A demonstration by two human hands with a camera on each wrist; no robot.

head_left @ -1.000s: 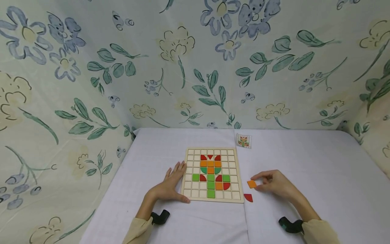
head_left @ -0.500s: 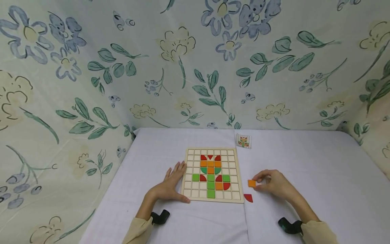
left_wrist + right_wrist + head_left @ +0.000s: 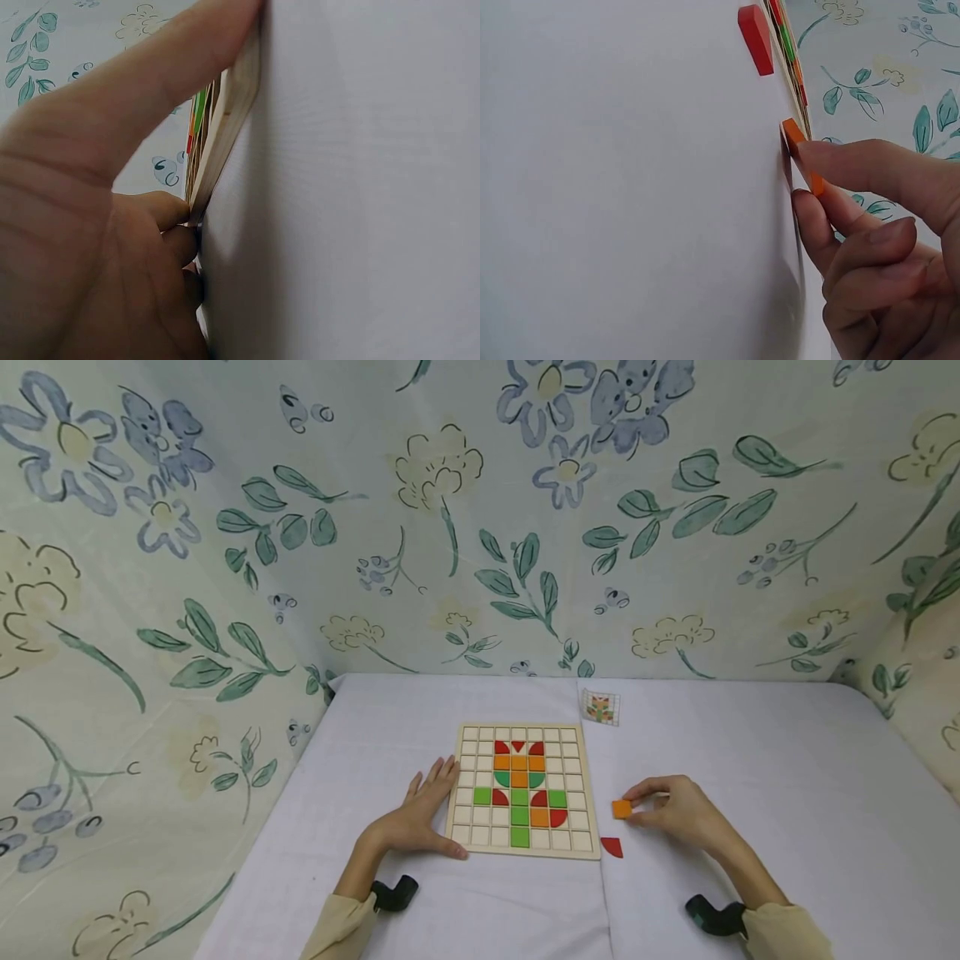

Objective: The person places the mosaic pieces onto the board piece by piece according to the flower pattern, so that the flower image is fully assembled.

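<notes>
A wooden grid board point(image 3: 472, 827) lies on the white cloth, with red, orange, green and teal tiles set in its cells in a flower shape. My left hand point(image 3: 415, 818) rests along the board's left side, fingers spread, thumb at the near left corner; in the left wrist view the thumb point(image 3: 150, 82) reaches over to the board's edge point(image 3: 232, 112). My right hand point(image 3: 678, 810) pinches an orange square tile point(image 3: 622, 809) between thumb and fingers, right of the board. The right wrist view shows that orange tile point(image 3: 802, 154) tilted, one edge close over the cloth.
A red quarter-circle tile point(image 3: 612, 847) lies on the cloth by the board's near right corner. Behind the board's far right corner sits a small picture card point(image 3: 601, 707) with a flower pattern on a grid. A floral curtain point(image 3: 480, 527) hangs behind the table.
The orange tile has turned in my right hand's fingers, from a diamond slant to square with the board, and shifted slightly away. My left hand keeps its place.
</notes>
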